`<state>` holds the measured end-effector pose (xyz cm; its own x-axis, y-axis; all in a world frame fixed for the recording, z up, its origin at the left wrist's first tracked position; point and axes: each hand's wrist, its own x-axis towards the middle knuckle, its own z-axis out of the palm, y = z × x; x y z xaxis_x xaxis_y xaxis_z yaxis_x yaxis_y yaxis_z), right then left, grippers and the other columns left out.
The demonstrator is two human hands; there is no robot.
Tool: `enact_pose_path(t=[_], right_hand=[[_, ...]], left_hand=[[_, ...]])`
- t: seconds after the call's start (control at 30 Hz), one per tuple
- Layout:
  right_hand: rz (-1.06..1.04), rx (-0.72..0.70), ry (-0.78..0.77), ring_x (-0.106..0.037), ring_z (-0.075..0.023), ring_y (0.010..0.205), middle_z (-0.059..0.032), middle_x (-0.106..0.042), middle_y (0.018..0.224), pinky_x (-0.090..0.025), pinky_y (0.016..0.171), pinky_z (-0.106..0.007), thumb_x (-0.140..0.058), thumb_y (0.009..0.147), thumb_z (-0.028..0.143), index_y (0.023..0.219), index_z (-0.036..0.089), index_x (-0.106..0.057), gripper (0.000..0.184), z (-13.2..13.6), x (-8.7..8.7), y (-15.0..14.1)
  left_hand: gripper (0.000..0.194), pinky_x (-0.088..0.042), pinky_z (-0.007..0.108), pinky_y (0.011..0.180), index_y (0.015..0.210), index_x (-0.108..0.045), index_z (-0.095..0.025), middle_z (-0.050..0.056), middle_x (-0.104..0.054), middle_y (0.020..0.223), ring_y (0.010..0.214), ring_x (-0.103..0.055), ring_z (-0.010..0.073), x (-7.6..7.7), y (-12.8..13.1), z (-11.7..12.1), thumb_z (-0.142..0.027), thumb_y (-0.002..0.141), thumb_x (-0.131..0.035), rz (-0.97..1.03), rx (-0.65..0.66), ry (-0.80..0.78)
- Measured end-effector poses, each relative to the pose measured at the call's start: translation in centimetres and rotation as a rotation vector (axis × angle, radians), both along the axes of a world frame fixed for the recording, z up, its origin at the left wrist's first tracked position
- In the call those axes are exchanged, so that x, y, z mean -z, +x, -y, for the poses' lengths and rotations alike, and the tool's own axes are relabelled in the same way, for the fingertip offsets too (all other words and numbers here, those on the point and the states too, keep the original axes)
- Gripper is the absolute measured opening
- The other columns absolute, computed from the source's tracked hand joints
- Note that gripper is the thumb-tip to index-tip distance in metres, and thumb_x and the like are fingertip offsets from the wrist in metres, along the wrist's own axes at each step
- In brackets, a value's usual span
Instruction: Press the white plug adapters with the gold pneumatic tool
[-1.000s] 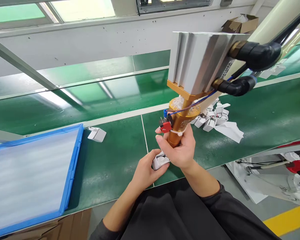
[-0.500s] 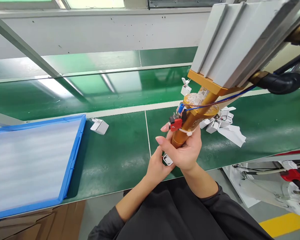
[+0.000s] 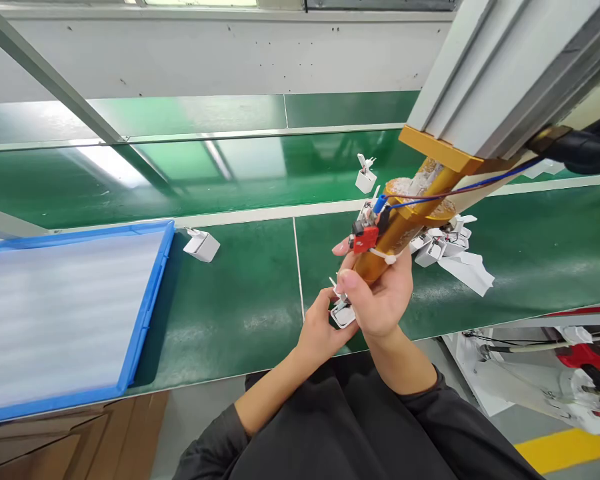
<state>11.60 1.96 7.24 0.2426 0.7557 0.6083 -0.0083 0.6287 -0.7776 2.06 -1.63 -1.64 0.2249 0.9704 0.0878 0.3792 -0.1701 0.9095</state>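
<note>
My right hand [image 3: 380,303] is closed around the gold barrel of what looks like a glue gun [image 3: 405,230], with a red switch [image 3: 365,238] strapped to its side. Thumb and fingers wrap its lower end, and the tip is hidden behind the hand. Crusted white residue sits near its gold collars. Just below, my left hand [image 3: 323,330] pinches a small white plastic casing [image 3: 343,316], its open end facing up and a thin white piece rising from it. The casing is close under the gun; whether they touch cannot be seen.
A blue tray [image 3: 147,313] lined with white sheet lies at left. One white casing [image 3: 203,245] stands beside it, another [image 3: 365,175] at the back. Several casings [image 3: 431,249] cluster right of the gun near a torn white sheet [image 3: 467,272]. A grey slanted post [image 3: 55,73] crosses the left.
The gun and my right hand appear slightly farther right in view. More of the white casing and its upright thin piece now shows in my left hand. The view has shifted a little.
</note>
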Motion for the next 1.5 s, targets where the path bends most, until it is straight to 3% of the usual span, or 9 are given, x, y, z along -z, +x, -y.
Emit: enact_pose_path(t=[0.2, 0.43, 0.7, 0.9, 1.03, 1.13, 1.33, 1.5], right_hand=[[-0.097, -0.061, 0.021, -0.051, -0.0079, 0.045, 0.0029, -0.067, 0.081, -0.045, 0.045, -0.025, -0.058, 0.088, 0.028, 0.109, 0.026, -0.057, 0.02, -0.3, 0.2, 1.1], [-0.071, 0.148, 0.004, -0.052, -0.0084, 0.045, 0.0034, -0.068, 0.082, -0.044, 0.041, -0.025, -0.074, 0.078, 0.017, 0.111, 0.031, -0.06, 0.039, -0.8, 0.6, 2.3], [0.007, 0.211, -0.044, -0.051, -0.0104, 0.043, 0.0021, -0.067, 0.078, -0.047, 0.043, -0.029, -0.076, 0.08, 0.028, 0.109, 0.031, -0.057, 0.035, -1.0, 0.7, 2.9], [-0.012, 0.22, -0.048, -0.055, -0.0114, 0.048, 0.003, -0.067, 0.075, -0.045, 0.04, -0.027, -0.077, 0.078, 0.027, 0.102, 0.028, -0.056, 0.031, -1.0, 0.8, 3.1], [-0.034, 0.195, -0.03, -0.053, -0.0101, 0.045, 0.0064, -0.065, 0.069, -0.044, 0.04, -0.025, -0.076, 0.079, 0.022, 0.102, 0.028, -0.056, 0.031, -1.1, 0.8, 3.3], [-0.03, 0.21, -0.036, -0.052, -0.0092, 0.044, 0.0061, -0.066, 0.07, -0.046, 0.041, -0.025, -0.077, 0.078, 0.023, 0.102, 0.027, -0.057, 0.032, -1.1, 0.9, 3.4], [-0.055, 0.198, -0.028, -0.052, -0.0087, 0.045, 0.005, -0.067, 0.075, -0.046, 0.042, -0.025, -0.076, 0.078, 0.021, 0.105, 0.027, -0.059, 0.033, -1.3, 1.4, 3.8], [-0.064, 0.2, -0.033, -0.055, -0.011, 0.049, 0.0038, -0.066, 0.074, -0.05, 0.046, -0.027, -0.079, 0.075, 0.019, 0.106, 0.028, -0.061, 0.036, -1.5, 1.6, 4.2]], left_hand=[[0.033, -0.051, 0.023, 0.06, 0.104, -0.061, -0.019, 0.001, -0.07, 0.082, 0.067, -0.063, 0.015, -0.6, -2.5, -0.3, -0.037, 0.077, -0.069, -0.003, 0.048, -0.232], [0.033, -0.042, 0.021, 0.055, 0.1, -0.06, -0.019, -0.003, -0.062, 0.072, 0.059, -0.055, 0.0117, -2.0, -5.5, 0.5, -0.044, 0.08, -0.068, 0.017, 0.125, -0.414], [0.026, -0.045, 0.023, 0.06, 0.1, -0.062, -0.022, 0.0, -0.068, 0.085, 0.071, -0.06, 0.0153, -1.3, -6.2, -0.4, -0.038, 0.08, -0.067, -0.278, 0.015, -0.156], [0.028, -0.045, 0.024, 0.062, 0.104, -0.064, -0.022, 0.0, -0.069, 0.086, 0.07, -0.06, 0.0153, -1.0, -6.4, -0.6, -0.039, 0.082, -0.068, -0.305, 0.03, -0.174], [0.03, -0.05, 0.03, 0.075, 0.108, -0.065, -0.023, 0.003, -0.069, 0.093, 0.086, -0.062, 0.0208, -0.6, -6.6, -0.7, -0.035, 0.08, -0.07, -0.341, 0.039, -0.083], [0.031, -0.051, 0.036, 0.088, 0.108, -0.065, -0.021, 0.006, -0.068, 0.105, 0.102, -0.061, 0.0247, -0.3, -7.2, -1.1, -0.028, 0.078, -0.07, -0.297, 0.023, -0.051], [0.048, -0.054, 0.037, 0.09, 0.122, -0.058, -0.02, 0.009, -0.069, 0.117, 0.103, -0.067, 0.0242, -1.1, -7.5, -2.4, -0.043, 0.081, -0.071, -0.075, 0.094, -0.322], [0.022, -0.054, 0.031, 0.083, 0.108, -0.053, -0.021, 0.006, -0.074, 0.107, 0.093, -0.069, 0.0174, -0.2, -5.9, -3.0, -0.03, 0.089, -0.055, 0.019, 0.034, -0.223]])
